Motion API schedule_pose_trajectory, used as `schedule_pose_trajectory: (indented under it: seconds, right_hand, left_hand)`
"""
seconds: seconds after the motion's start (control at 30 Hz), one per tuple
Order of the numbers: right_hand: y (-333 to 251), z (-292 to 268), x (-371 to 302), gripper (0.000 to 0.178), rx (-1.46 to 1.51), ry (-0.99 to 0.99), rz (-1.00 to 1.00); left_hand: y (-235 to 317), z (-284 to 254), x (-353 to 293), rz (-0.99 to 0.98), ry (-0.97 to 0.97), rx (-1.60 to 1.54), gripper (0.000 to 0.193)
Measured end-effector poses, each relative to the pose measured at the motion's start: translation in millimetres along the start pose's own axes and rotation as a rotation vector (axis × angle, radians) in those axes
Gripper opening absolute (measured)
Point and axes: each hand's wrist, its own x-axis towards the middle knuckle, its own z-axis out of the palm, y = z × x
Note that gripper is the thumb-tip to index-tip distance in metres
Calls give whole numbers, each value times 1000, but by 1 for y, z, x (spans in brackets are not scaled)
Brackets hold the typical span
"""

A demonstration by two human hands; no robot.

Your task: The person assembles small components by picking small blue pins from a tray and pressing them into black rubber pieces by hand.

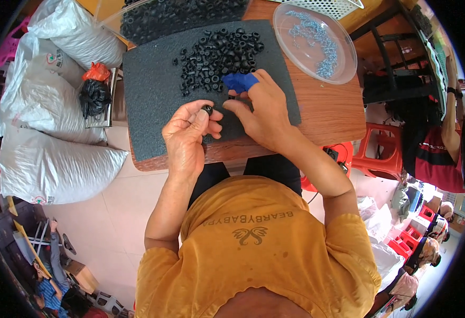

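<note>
My left hand pinches a small round black part between thumb and fingertips, above the near edge of a dark foam mat. Just to its right, my right hand is bent over the mat with thumb and fingers drawn together. Blue wrapping covers a finger of this hand. Something small and dark shows between its fingertips, but I cannot make out what it is. Beyond both hands lies a loose pile of small black parts, ring-like or cap-like in shape.
At the table's far side, a clear bin holds many more black parts. A round clear tray with small blue pieces sits at the right of the wooden table. White sacks stand left; red stools stand right. Other people are farther off.
</note>
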Motion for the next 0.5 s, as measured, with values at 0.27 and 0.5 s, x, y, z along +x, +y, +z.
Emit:
schedule_pose_trajectory:
  seconds: [0.27,0.5]
  right_hand:
    - [-22,19,-15,32,159,249,18]
    - [-28,15,-19,28,227,215,26]
  left_hand:
    - [-3,17,0,18,9,-140,15]
    - [-7,15,-1,54,82,-68,20]
